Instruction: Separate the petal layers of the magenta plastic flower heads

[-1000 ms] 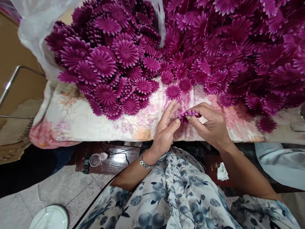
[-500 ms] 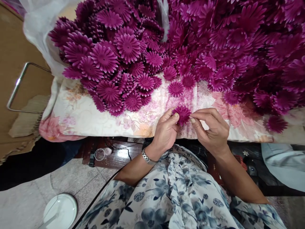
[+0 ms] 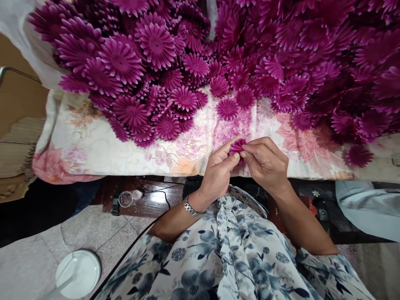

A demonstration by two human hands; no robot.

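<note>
Between my two hands, just over the table's front edge, is a magenta artificial flower (image 3: 238, 145). My left hand (image 3: 220, 166) pinches it from the left with thumb and forefinger, a metal watch at the wrist. From the right, my right hand (image 3: 267, 160) grips its petals with thumb and fingertips. The flower looks folded or tilted, and the fingers cover part of it. Beyond my hands, a single loose flower (image 3: 227, 108) lies on the floral cloth (image 3: 150, 160), in front of a big heap of matching flowers (image 3: 156, 43).
Another mound of flowers (image 3: 325, 54) fills the right back. Cardboard (image 3: 18, 96) and a clear plastic bag (image 3: 34, 54) stand at left. Below the table are a white round lid (image 3: 78, 275) on the floor and a dark wooden surface (image 3: 156, 204). Another person's grey-clad leg (image 3: 365, 208) shows at right.
My right hand has moved left, closer to my left hand. The flower, which lay spread open to view, now appears folded or tilted between my fingers. The view has shifted slightly.
</note>
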